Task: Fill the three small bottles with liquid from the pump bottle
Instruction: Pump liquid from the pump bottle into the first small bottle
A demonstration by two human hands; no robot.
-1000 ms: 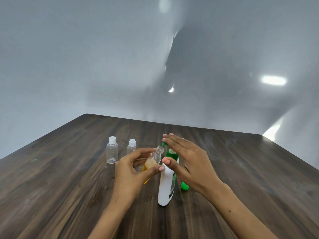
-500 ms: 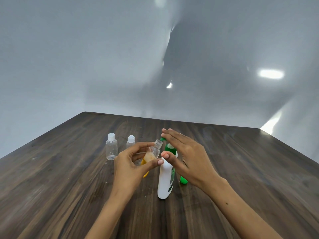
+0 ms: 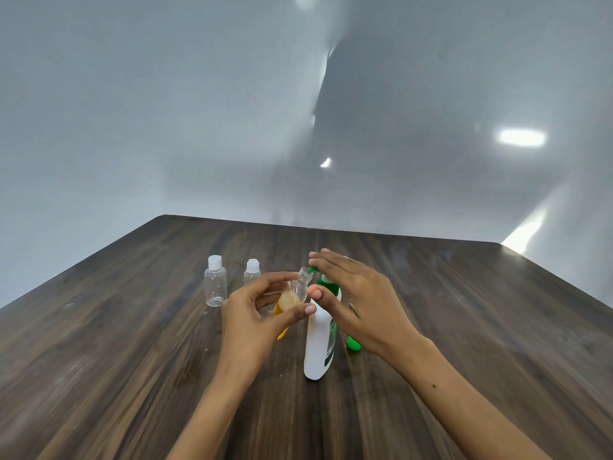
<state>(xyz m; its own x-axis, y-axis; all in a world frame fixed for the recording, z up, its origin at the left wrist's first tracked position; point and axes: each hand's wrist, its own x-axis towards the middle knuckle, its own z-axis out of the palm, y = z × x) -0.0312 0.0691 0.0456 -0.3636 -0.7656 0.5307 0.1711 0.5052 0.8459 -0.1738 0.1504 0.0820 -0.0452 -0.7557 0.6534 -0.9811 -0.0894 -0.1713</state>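
table (image 3: 132, 376): dark wood grain, fills the lower half of the frame.
right hand (image 3: 361, 303): centre of frame, fingers straight and spread, lying flat on the green pump head; thumb beside the open bottle's neck.
left hand (image 3: 255, 313): just left of centre, fingers and thumb curled round the open small bottle, holding it tilted toward the pump spout.
pump bottle (image 3: 316, 346): white body, green pump top, upright at centre, between the two hands.
capped small bottles: two, clear, white caps, upright, left of centre; far one (image 3: 215, 285), nearer one (image 3: 252, 273) partly hidden by the left hand.
open small bottle (image 3: 295, 292): clear, uncapped, pale orange liquid inside, mouth just beside the green spout.
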